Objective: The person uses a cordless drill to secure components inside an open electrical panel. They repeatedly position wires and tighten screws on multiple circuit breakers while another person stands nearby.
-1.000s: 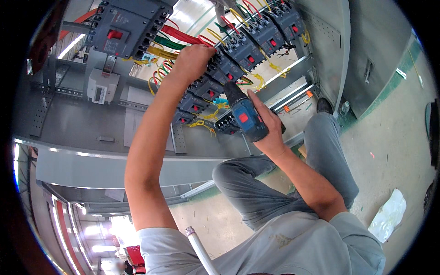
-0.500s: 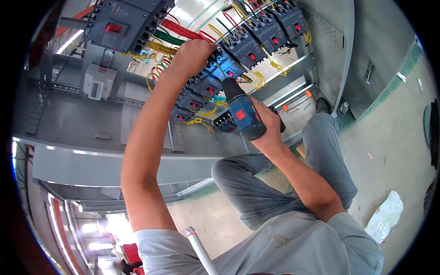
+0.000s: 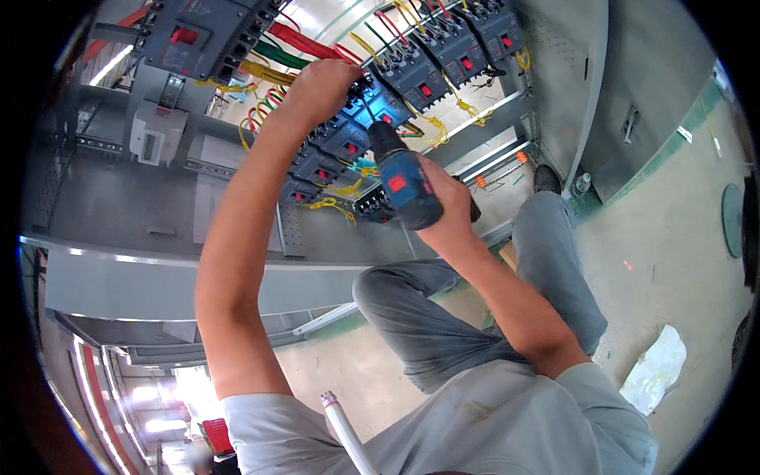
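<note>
My right hand [image 3: 451, 202] grips a dark blue and black cordless drill [image 3: 408, 186], its chuck pointing up at a circuit breaker [image 3: 380, 109]. A thin bit reaches toward the terminals on that breaker's upper left side, and bluish light falls on its face. Whether the bit sits in a screw cannot be made out. My left hand [image 3: 323, 89] is curled at the same terminal end, beside thick red, green and yellow cables [image 3: 305, 43]. Its fingertips and whatever they hold are hidden behind the hand.
More breakers [image 3: 423, 83] with coloured wires run in a row to both sides. A larger breaker [image 3: 194, 39] and a white meter [image 3: 157, 133] are at the left. The grey cabinet edge [image 3: 206, 265] crosses below my left arm. A plastic sheet [image 3: 655, 368] lies on the floor.
The whole view has shifted, so the cabinet and both arms appear slightly further left. The breaker's face looks more brightly lit. Both hands remain at the same breaker, the right still holding the drill.
</note>
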`<state>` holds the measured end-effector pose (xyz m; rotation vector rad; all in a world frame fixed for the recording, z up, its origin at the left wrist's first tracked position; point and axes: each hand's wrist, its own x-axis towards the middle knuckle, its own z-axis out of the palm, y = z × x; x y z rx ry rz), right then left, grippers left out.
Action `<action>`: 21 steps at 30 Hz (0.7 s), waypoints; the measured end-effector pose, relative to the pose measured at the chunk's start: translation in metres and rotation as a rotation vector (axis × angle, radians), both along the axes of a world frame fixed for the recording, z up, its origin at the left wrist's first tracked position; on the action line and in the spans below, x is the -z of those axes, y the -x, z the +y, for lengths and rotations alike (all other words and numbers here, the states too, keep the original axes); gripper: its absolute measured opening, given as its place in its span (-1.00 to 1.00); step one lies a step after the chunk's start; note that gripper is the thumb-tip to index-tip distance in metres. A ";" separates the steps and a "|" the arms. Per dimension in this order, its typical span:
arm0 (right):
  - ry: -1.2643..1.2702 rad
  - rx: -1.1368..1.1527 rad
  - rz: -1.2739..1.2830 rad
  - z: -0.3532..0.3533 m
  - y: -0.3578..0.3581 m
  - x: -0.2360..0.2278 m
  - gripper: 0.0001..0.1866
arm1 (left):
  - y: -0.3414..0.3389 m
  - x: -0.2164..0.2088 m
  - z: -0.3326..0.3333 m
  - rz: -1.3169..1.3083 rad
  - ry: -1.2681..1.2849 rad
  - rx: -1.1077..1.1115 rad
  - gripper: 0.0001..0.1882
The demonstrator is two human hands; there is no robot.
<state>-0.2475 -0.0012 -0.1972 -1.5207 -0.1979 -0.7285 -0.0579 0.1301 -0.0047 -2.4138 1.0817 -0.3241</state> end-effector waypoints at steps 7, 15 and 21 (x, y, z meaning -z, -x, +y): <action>0.043 -0.032 0.018 -0.001 0.001 -0.006 -0.25 | 0.012 -0.010 0.011 0.101 0.125 0.010 -0.77; 0.076 -0.003 -0.056 -0.013 0.024 -0.009 -0.19 | 0.047 -0.024 0.028 0.040 0.135 0.063 -0.69; 0.014 -0.055 -0.119 0.001 0.024 0.000 -0.24 | 0.046 -0.020 0.041 0.014 0.131 0.013 -0.74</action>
